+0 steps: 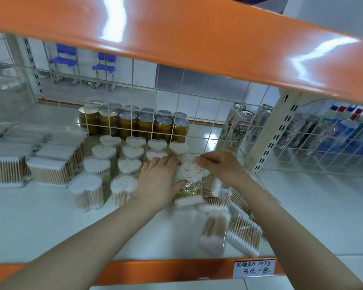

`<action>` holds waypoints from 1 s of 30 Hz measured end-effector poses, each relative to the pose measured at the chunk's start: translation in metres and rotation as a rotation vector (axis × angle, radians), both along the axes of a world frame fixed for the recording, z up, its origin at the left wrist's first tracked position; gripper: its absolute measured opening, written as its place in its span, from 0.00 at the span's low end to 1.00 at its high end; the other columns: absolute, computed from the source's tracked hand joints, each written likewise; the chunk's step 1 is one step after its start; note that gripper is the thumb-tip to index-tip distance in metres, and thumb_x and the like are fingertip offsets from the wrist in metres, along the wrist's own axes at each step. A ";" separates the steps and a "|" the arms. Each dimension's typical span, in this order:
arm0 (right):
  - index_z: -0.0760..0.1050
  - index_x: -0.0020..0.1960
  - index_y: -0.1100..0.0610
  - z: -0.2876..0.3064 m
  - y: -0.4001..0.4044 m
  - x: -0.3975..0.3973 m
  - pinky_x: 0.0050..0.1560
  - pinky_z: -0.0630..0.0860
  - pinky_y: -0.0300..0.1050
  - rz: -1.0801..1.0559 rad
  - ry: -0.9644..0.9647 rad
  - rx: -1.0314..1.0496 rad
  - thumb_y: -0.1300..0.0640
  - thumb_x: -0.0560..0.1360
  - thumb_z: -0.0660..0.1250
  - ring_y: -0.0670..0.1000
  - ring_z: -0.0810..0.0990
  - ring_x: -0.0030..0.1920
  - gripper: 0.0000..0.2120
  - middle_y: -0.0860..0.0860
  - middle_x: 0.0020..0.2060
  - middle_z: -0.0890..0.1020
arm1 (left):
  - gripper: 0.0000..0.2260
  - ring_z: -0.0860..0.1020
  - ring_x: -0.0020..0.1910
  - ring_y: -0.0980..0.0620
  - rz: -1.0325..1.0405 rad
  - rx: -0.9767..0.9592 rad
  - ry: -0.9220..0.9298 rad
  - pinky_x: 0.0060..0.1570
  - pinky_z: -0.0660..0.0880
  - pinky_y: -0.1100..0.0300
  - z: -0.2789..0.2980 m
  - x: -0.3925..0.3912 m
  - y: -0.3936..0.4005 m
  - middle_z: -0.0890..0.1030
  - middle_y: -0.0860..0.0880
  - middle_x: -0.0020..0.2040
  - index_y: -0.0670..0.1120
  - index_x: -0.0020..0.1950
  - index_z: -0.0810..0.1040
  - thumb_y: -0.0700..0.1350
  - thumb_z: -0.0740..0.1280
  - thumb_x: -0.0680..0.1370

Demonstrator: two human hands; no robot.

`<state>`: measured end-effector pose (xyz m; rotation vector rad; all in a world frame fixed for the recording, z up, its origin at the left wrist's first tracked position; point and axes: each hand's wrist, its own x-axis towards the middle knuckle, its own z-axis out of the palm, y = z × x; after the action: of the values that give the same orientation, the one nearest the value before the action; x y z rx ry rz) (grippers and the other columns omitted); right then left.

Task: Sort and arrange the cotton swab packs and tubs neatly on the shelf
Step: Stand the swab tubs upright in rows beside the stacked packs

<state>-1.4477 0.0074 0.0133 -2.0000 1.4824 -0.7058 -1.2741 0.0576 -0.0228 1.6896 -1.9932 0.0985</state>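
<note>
we're looking down onto the white shelf (pixel 50 227), and both hands are on one heart-shaped tub (pixel 191 174) of cotton swabs just right of centre. our left hand (pixel 158 181) lies against its 9 o'clock side, fingers fairly straight and reaching toward 12, thumb tucked under the tub's near edge at about 6 o'clock. our right hand (pixel 219 164) comes in from 3 o'clock, fingertips curled and pinching the tub's rim at around 1 o'clock. the tub looks tipped, its swab-filled top facing up at us, though the blur makes the exact lean hard to judge.

to the 9 o'clock side of the held tub stands a block of matching heart tubs (pixel 122 160), upright in neat rows running back toward 12. further out at 9 o'clock, stacked rectangular swab packs (pixel 48 162) sit on end, side by side.

down at 5 o'clock from the hands lies a loose jumble of bagged swab packs (pixel 231 222), lying flat at crooked angles, overlapping one another, and touching the base of the held tub.

behind the wire grid (pixel 172 114) at 12 o'clock we see rows of gold cans (pixel 134 122), and at 2 o'clock tall silver cans (pixel 239 126). the orange shelf edge (pixel 155 271) at 6 o'clock carries a handwritten price tag (pixel 253 268); another orange shelf (pixel 176 34) hangs overhead.
</note>
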 end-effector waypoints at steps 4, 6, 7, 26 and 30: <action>0.80 0.52 0.57 0.003 0.012 0.004 0.39 0.69 0.35 0.001 0.004 -0.033 0.42 0.75 0.61 0.42 0.75 0.39 0.20 0.45 0.40 0.79 | 0.22 0.70 0.62 0.48 -0.026 -0.041 0.038 0.59 0.64 0.56 -0.001 0.001 0.004 0.75 0.50 0.62 0.49 0.66 0.70 0.57 0.65 0.75; 0.76 0.41 0.65 0.005 0.019 0.007 0.35 0.66 0.44 0.002 0.003 -0.064 0.43 0.77 0.57 0.52 0.73 0.33 0.25 0.55 0.31 0.74 | 0.19 0.75 0.56 0.44 -0.053 -0.081 0.078 0.54 0.68 0.53 -0.001 0.000 0.004 0.79 0.47 0.56 0.46 0.61 0.75 0.55 0.66 0.74; 0.73 0.36 0.67 0.004 0.022 0.008 0.35 0.65 0.47 0.006 -0.022 -0.079 0.44 0.78 0.56 0.56 0.70 0.31 0.27 0.60 0.29 0.71 | 0.17 0.78 0.50 0.43 -0.070 -0.113 0.079 0.49 0.71 0.52 -0.002 0.000 0.003 0.81 0.46 0.50 0.45 0.57 0.78 0.55 0.66 0.74; 0.75 0.60 0.60 -0.001 0.030 0.006 0.58 0.76 0.47 -0.002 -0.356 0.074 0.65 0.79 0.52 0.55 0.79 0.54 0.17 0.57 0.51 0.81 | 0.12 0.80 0.39 0.41 -0.057 -0.203 0.173 0.36 0.67 0.57 -0.007 -0.002 0.009 0.82 0.43 0.41 0.42 0.53 0.79 0.46 0.70 0.73; 0.74 0.61 0.58 0.004 0.031 0.003 0.59 0.76 0.47 0.046 -0.362 0.114 0.68 0.78 0.51 0.54 0.79 0.55 0.19 0.57 0.53 0.80 | 0.16 0.78 0.48 0.42 -0.046 -0.189 0.224 0.39 0.66 0.58 -0.007 -0.005 0.011 0.81 0.43 0.50 0.44 0.64 0.73 0.50 0.61 0.79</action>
<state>-1.4442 0.0379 0.0172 -1.7075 1.2300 -0.8883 -1.2786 0.0682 -0.0297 1.4667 -1.7959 0.0750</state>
